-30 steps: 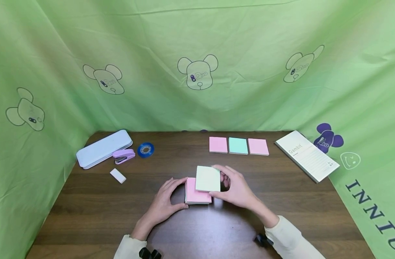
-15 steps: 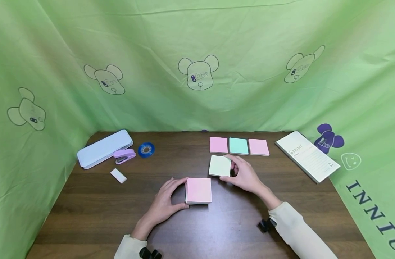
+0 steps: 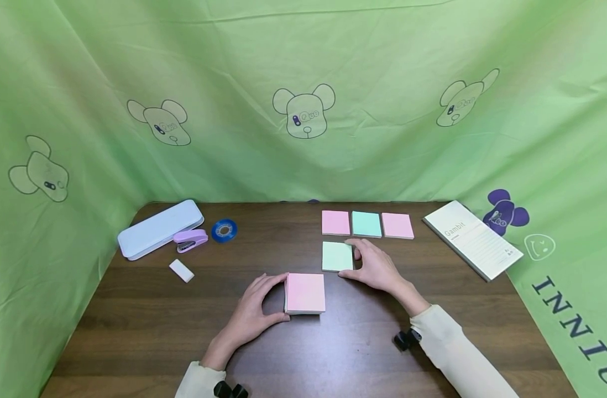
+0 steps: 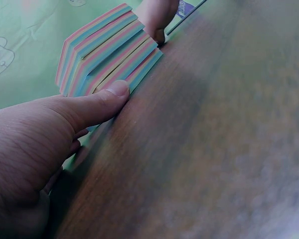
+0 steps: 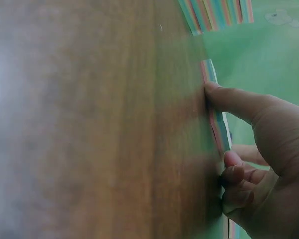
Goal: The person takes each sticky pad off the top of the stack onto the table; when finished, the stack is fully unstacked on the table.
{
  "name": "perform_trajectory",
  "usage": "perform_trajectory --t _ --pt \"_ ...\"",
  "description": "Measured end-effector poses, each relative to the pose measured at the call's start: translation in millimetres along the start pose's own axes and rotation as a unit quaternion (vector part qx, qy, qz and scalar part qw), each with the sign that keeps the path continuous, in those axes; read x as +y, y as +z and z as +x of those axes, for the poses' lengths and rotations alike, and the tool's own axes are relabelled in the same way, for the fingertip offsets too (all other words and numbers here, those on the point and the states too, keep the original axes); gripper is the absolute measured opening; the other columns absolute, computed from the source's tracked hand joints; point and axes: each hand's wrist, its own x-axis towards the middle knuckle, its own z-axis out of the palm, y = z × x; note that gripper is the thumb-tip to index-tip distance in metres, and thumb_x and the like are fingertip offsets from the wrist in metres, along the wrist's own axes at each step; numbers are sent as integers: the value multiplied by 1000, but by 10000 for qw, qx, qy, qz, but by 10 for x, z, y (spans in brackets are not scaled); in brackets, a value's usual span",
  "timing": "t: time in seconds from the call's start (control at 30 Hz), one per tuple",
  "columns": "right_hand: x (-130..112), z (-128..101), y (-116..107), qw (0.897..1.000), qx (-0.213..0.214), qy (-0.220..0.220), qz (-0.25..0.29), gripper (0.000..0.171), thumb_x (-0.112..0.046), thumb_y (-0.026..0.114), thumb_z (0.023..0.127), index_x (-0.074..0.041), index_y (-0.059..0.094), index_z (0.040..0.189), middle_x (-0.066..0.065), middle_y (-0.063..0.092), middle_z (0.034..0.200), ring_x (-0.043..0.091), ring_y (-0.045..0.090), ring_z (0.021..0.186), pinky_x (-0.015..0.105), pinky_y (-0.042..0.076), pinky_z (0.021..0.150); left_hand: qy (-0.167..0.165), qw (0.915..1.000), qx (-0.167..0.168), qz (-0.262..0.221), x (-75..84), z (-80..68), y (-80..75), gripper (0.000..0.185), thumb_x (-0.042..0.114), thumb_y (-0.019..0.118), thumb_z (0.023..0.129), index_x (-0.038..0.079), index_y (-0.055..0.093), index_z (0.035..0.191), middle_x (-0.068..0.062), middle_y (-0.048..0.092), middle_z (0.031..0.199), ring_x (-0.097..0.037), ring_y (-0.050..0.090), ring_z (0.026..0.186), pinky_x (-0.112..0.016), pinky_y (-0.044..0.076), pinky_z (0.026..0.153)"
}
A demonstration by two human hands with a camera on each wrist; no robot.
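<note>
A thick stack of sticky notes point(image 3: 305, 293) with a pink top lies on the dark wooden table point(image 3: 149, 326). My left hand point(image 3: 282, 296) grips its left side; in the left wrist view the thumb point(image 4: 107, 97) presses the striped stack point(image 4: 104, 47). A thin pale green pad point(image 3: 337, 256) lies flat just below a row of pink point(image 3: 335, 222), mint point(image 3: 366, 224) and pink point(image 3: 397, 225) pads. My right hand point(image 3: 352, 258) pinches the green pad's right side. In the right wrist view the thumb point(image 5: 229, 97) touches the pad's edge point(image 5: 218, 127).
At the back left lie a pale blue case point(image 3: 159, 228), a purple stapler point(image 3: 190, 240), a blue tape roll point(image 3: 224, 230) and a white eraser point(image 3: 181, 270). A white booklet point(image 3: 472, 239) lies at the right. Green cloth walls the table on three sides.
My right hand lifted the pale green pad off the stack, carried it away and to the right, and set it flat below the row. The left hand stayed on the stack.
</note>
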Motion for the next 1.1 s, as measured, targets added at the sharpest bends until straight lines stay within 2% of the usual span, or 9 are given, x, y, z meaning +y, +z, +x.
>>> perform_trajectory --t 0.2,0.53,0.83,0.9,1.07,1.1 --pt "4 37 -29 9996 -159 205 -53 82 -39 98 84 -4 65 150 -2 55 93 14 49 78 37 46 68 -18 10000 -35 -33 -1 -5 1 90 23 101 83 21 58 162 -1 63 159 -39 43 159 -67 26 133" --pt "-35 40 -35 9990 -138 434 -24 84 -39 98 85 -6 63 153 -1 56 96 15 50 78 37 46 67 39 10000 58 56 -4 -14 7 90 24 101 82 23 59 161 0 64 158 -43 45 158 -69 30 130" --pt "-14 38 -19 9995 -82 304 64 84 -39 97 85 -4 63 153 0 58 96 16 52 79 38 47 67 -24 10000 39 58 -1 -17 7 88 25 100 84 22 59 162 0 64 158 -42 44 158 -70 30 130" --pt "81 42 41 9999 21 144 62 84 -45 95 86 -5 63 152 1 57 95 17 51 78 38 45 65 -11 10000 39 65 1 -17 6 88 25 100 84 22 59 162 0 64 159 -43 45 158 -71 30 129" --pt "153 36 80 9998 153 -48 128 86 -52 94 86 -6 63 152 1 56 94 16 50 76 36 43 63 -7 10000 64 57 5 -17 9 88 25 100 84 23 59 162 -1 64 159 -45 45 157 -74 31 127" --pt "114 30 50 9998 115 -3 157 86 -49 95 85 -5 62 152 0 56 94 17 50 77 36 43 63 -12 10000 72 51 4 -17 12 88 25 100 84 23 59 162 -1 64 159 -45 44 157 -74 31 127"
